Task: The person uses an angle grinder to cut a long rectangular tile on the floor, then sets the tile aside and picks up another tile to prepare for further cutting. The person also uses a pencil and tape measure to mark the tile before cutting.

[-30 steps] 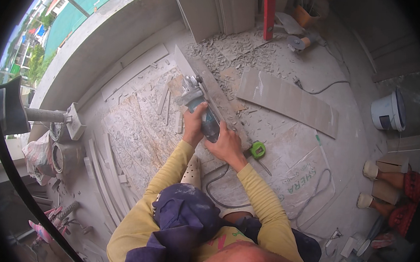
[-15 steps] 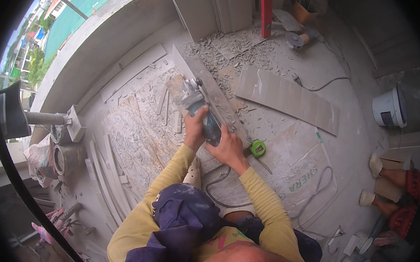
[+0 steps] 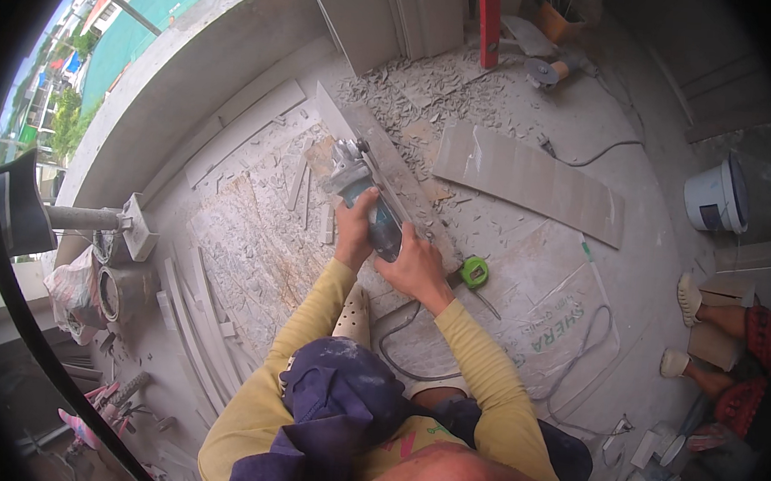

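An angle grinder [image 3: 381,225] with a teal body and grey metal head is held in both hands. My left hand [image 3: 353,231] wraps the left side of its body, thumb on top. My right hand [image 3: 416,264] grips the rear end of the body, closed around it. The grinder's head lies along the edge of a long narrow grey board [image 3: 397,164], which slants from upper left to lower right. From here I cannot tell whether the disc touches the board. A green tape measure [image 3: 474,272] rests just right of my right hand.
Chips and dust cover the floor beyond the board. A wide grey plank [image 3: 528,181] lies at right, near a second grinder [image 3: 545,71]. A power cord [image 3: 394,341] curls by my knees. At far right are a white bucket [image 3: 715,197] and another person's feet [image 3: 688,301].
The angle grinder has shifted slightly forward and left along the board's edge, and both hands have moved with it. Their grip stays closed.
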Motion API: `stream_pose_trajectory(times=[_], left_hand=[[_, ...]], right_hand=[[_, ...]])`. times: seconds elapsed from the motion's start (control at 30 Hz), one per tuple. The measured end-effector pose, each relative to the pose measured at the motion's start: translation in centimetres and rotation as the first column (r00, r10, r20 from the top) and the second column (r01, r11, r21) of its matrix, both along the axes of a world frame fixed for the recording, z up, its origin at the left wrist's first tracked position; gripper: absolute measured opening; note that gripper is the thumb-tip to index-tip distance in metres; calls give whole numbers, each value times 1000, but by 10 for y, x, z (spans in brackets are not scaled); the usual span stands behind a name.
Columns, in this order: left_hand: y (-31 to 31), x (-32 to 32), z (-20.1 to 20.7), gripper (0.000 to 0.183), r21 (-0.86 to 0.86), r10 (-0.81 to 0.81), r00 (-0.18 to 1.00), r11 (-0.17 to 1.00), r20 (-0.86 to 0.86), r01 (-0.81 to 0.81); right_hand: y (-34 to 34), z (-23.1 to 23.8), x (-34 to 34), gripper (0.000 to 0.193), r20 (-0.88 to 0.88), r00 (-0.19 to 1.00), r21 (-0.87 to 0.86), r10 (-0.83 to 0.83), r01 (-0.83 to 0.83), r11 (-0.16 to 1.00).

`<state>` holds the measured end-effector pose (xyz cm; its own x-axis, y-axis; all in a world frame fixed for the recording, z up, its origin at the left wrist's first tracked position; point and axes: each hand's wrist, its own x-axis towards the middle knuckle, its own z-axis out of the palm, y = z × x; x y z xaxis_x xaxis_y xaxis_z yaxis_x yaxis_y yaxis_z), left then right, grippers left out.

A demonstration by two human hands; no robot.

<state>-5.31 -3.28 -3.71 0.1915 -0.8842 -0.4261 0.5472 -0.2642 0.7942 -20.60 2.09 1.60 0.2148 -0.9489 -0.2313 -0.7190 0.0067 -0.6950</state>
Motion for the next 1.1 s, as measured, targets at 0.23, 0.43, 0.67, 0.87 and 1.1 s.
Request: stream_pose_trajectory(times=[0.23,0.43,0.67,0.87,1.1], left_hand=[[-9,6,4,35,-4,8,1000,1000,13,-8],[-13,7,5,35,15,4,1000,1000,2,-4],[-15,11,0,33,18,0,1000,1000,-19,1],[-9,3,11,28,29,11,999,1000,-35,-10],[2,-6,11,33,15,18,1000,1000,-18,-18]], right_hand=[[-8,3,7,70,17,1000,13,-15,14,1000],[-12,10,9,69,1,1000,47,-14,14,999],[-14,10,12,68,-4,1000,37,-16,17,999],[-8,5,6,70,14,1000,12,-23,23,1000],[2,-1,-2,72,10,1000,-13,-15,15,1000]])
